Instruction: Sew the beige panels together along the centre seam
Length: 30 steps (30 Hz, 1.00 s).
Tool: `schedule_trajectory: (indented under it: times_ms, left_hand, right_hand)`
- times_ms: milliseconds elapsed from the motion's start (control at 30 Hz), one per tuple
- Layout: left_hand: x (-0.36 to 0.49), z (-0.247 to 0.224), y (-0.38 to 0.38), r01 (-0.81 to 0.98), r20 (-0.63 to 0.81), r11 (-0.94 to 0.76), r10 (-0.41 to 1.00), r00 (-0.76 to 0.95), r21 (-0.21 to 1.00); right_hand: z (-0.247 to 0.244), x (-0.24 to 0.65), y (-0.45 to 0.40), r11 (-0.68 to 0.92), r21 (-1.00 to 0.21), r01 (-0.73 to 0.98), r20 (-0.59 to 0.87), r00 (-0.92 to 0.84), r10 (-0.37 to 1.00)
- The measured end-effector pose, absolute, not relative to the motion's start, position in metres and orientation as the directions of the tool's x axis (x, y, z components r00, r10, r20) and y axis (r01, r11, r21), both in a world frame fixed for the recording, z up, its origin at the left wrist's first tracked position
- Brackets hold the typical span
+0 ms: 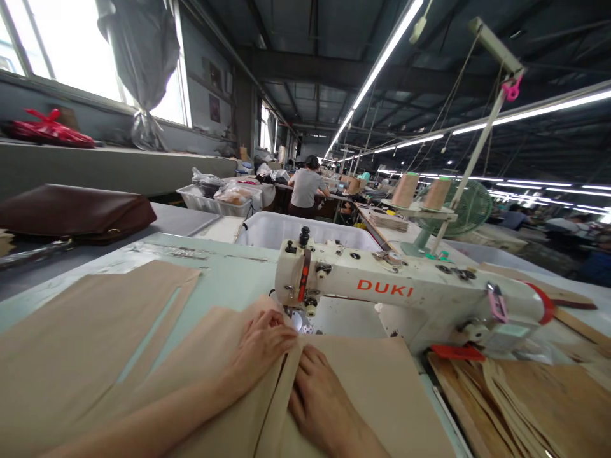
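Observation:
A white sewing machine [382,286] with orange "DUKI" lettering stands before me, its needle area partly hidden behind my fingers. Wide beige fabric [367,369] spreads under both hands, with a folded edge or seam running from the needle area toward me. My left hand [262,340] has its fingers bent and gripping the fabric just in front of the machine head. On the right side of the seam, my right hand [322,394] lies on the cloth with fingers stretched out. Another beige piece [86,318], with a narrow slit, rests left on the pale green tabletop [229,273].
A dark red leather bag [76,213] lies at left. Behind the machine stand a white bin [267,229] and thread cones [405,191] on a stand. Stacked beige strips [506,394] lie at right on a wooden board. A person [308,187] sits farther off.

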State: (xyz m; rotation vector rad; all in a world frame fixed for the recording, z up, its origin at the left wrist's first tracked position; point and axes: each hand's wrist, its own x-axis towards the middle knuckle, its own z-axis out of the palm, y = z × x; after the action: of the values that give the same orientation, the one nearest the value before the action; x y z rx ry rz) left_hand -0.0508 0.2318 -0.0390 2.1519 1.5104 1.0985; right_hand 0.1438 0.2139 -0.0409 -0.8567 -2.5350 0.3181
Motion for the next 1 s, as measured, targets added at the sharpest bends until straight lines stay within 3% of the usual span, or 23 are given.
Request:
schedule_trajectory:
  times_ms: [133,233,333,400,767,1000]
  left_hand:
    - [-0.065,-0.047,0.22,0.676,0.33,-0.461,0.886,0.324,0.575]
    - [-0.08,-0.056,0.201,0.721,0.306,-0.516,0.856,0.417,0.461]
    - [-0.083,-0.071,0.182,0.792,0.334,-0.529,0.838,0.431,0.305]
    - [-0.079,-0.078,0.176,0.816,0.36,-0.508,0.842,0.403,0.275]
    - [-0.061,-0.041,0.242,0.855,0.433,-0.389,0.873,0.224,0.342]
    - [-0.078,-0.046,0.204,0.826,0.344,-0.452,0.876,0.339,0.336]
  right_hand:
    - [-0.043,0.144,0.213,0.78,-0.391,0.488,0.341,-0.71,0.616]
    - [-0.044,0.145,0.212,0.76,-0.44,0.478,0.333,-0.699,0.633]
    - [-0.046,0.147,0.212,0.751,-0.451,0.482,0.314,-0.702,0.639]
    - [-0.049,0.147,0.213,0.75,-0.446,0.489,0.297,-0.709,0.639]
    - [-0.052,0.15,0.218,0.758,-0.373,0.535,0.214,-0.745,0.632]
    - [-0.036,0.148,0.212,0.743,-0.397,0.539,0.191,-0.743,0.641]
